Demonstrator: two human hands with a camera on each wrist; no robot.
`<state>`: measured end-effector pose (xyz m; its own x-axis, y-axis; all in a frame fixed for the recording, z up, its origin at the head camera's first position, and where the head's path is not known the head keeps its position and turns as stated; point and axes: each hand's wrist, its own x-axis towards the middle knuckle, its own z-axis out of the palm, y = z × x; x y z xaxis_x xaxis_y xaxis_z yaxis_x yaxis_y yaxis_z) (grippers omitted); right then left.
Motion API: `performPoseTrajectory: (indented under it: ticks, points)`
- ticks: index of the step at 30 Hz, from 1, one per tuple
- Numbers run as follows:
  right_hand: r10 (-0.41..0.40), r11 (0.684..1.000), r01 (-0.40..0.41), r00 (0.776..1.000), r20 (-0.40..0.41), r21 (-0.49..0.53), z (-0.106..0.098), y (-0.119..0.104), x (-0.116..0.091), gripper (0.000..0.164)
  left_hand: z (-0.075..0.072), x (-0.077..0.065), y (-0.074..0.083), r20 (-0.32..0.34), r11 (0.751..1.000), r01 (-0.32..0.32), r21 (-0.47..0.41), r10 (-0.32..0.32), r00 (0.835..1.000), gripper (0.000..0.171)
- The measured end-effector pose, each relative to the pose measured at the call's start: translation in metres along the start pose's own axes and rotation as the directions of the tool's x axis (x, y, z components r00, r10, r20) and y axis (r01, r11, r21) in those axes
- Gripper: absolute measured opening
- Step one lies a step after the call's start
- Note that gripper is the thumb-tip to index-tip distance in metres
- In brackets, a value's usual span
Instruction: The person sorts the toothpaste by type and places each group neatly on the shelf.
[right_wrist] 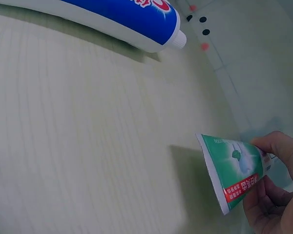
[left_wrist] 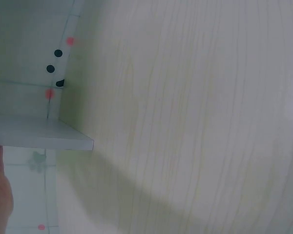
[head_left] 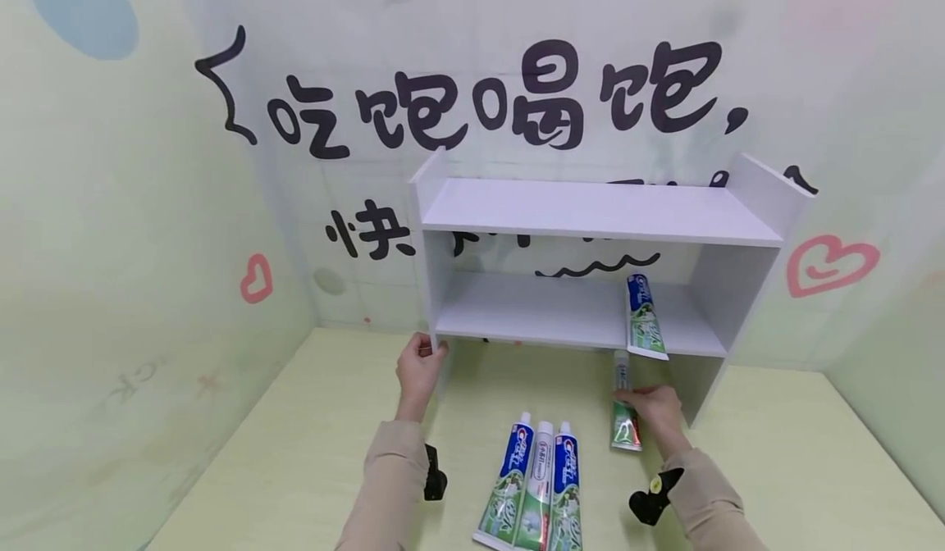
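My right hand (head_left: 659, 413) pinches a green-and-white toothpaste tube (right_wrist: 237, 168) between thumb and fingers, in the lower space of the white shelf unit near its right side. Its flat end points toward me and the cap end toward the back wall. At the left, my left hand (head_left: 419, 375) grips the front edge of the unit's left side panel (head_left: 435, 289); only part of this hand (left_wrist: 0, 200) shows in the left wrist view. On the middle board (head_left: 531, 309) lies a blue-and-green toothpaste tube (head_left: 644, 317), its flat end jutting over the front edge.
Three toothpaste tubes lie side by side on the pale wooden table (head_left: 295, 469), in front of the unit: a white-and-green one (head_left: 537, 485) between two blue-and-green ones. The unit's top board (head_left: 591, 207) is above. A wall (head_left: 354, 34) with black lettering stands behind.
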<state>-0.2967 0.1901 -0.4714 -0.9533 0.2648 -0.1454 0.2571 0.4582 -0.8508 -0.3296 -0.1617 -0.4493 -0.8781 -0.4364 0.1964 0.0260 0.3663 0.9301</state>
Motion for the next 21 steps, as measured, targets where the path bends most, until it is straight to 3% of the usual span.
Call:
performPoseTrajectory:
  ticks: [8,21]
  points:
    - [-0.007,0.999,0.008,1.000,0.023,-0.034,-0.001,0.001,0.008,0.049,0.001,0.001,0.000,-0.001,1.000,-0.011,0.003,0.011,1.000,0.016]
    - [-0.021,1.000,0.021,0.997,0.076,0.001,0.000,0.007,0.013,0.045,0.001,0.000,-0.001,-0.003,1.000,-0.005,-0.001,0.005,1.000,0.016]
